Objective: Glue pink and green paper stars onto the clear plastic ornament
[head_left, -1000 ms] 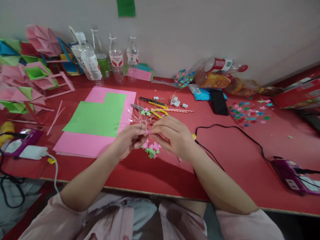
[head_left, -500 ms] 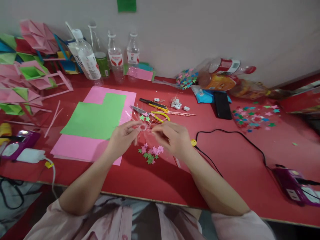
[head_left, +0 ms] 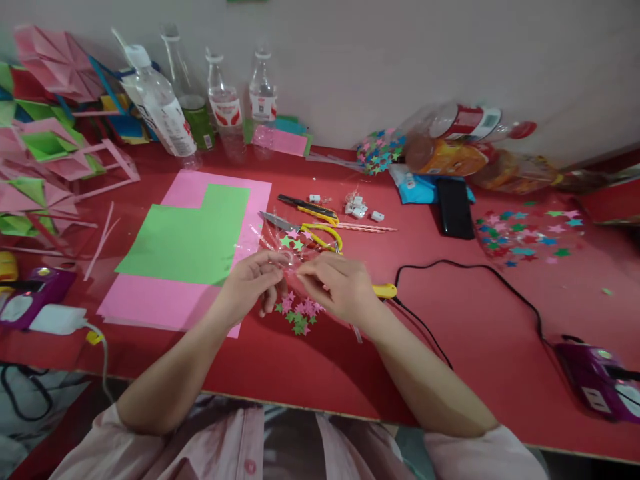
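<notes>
Dim, soft indoor light covers the red worktop [head_left: 500, 333], with a pale sheen on its right half and a broad, soft-edged shadow between the left forearm [head_left: 175, 353] and right forearm [head_left: 425, 373] toward the near edge. Small glints catch the clear bottles [head_left: 225, 107] and the clear strips [head_left: 289, 257], whose outlines smear. Fine print is soft, and wide-angle distortion stretches things toward the sides.

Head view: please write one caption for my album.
Left hand and right hand close together beside pink and green stars.
</notes>
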A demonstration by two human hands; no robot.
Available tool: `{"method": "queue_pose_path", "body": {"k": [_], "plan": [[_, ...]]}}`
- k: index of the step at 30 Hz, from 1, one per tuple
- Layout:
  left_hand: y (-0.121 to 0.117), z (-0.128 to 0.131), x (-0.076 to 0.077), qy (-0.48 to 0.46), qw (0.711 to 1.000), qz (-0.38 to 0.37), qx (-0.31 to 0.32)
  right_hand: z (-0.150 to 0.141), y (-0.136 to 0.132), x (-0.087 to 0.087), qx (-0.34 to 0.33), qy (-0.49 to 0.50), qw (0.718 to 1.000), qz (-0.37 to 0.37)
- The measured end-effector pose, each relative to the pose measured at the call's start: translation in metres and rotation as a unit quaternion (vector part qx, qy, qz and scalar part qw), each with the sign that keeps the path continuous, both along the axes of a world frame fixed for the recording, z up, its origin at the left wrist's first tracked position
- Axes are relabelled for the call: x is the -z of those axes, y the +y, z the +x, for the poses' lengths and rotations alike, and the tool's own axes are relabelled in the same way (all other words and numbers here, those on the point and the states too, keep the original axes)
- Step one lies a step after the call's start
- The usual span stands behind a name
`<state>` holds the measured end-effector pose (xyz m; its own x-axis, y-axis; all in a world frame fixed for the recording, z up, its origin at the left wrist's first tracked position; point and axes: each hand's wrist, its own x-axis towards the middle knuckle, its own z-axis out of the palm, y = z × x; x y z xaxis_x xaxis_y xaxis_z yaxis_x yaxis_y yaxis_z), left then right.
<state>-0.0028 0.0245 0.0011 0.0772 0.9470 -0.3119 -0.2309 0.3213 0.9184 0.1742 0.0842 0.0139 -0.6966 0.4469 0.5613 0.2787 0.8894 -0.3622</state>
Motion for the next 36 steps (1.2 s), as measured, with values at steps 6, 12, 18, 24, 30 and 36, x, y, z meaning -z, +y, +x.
{"method": "queue_pose_path", "body": {"k": [6,12,18,24,30,36], "plan": [[0.001,0.004,0.005,0.036,0.997,0.039,-0.053,0.000,0.000,0.000,-0.009,-0.005,0.999,0.033],[-0.004,0.011,0.012,0.096,0.988,0.092,-0.084,-0.001,0.001,0.003,-0.014,-0.011,0.997,0.069],[-0.013,0.012,0.026,0.253,0.942,0.204,-0.082,0.000,0.000,0.005,-0.015,-0.044,0.994,0.101],[-0.013,0.013,0.028,0.300,0.920,0.234,-0.095,0.001,-0.002,0.005,-0.013,-0.015,0.997,0.077],[-0.013,0.015,0.024,0.320,0.909,0.248,-0.096,-0.001,-0.002,0.007,-0.004,-0.012,0.998,0.057],[-0.013,0.016,0.022,0.332,0.900,0.267,-0.092,-0.002,-0.001,0.008,-0.001,-0.013,0.998,0.069]]}}
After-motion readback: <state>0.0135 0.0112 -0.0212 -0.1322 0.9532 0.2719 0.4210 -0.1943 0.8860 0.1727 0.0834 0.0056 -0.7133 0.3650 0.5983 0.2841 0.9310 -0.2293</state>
